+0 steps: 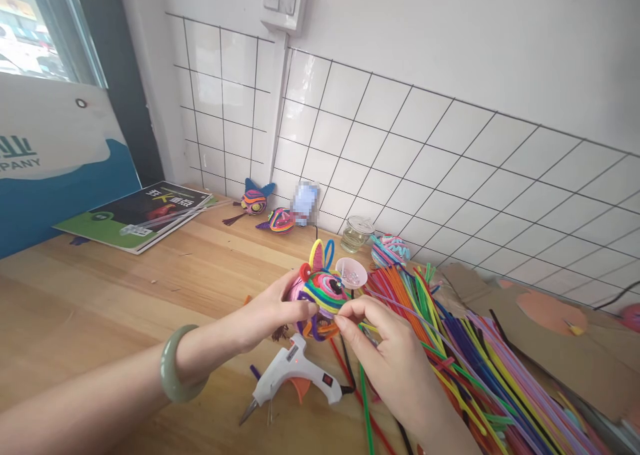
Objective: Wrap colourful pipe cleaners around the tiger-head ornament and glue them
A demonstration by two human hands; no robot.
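My left hand, a green bangle on its wrist, is wrapped around a round, striped pipe-cleaner ornament with upright yellow and blue loops on top. At the ornament's lower right edge, my right hand has thumb and forefinger pinched together; what lies between the fingertips is too small to make out. Below the hands a white hot glue gun rests on the wooden table, its nozzle pointing down left. Just behind the ornament is a small white dish with tiny bits in it.
Bundles of pipe cleaners spread over the right side, beside cardboard. Along the wall grid stand finished-looking ornaments, a glass jar and a blue-pink ornament. A booklet lies at the left.
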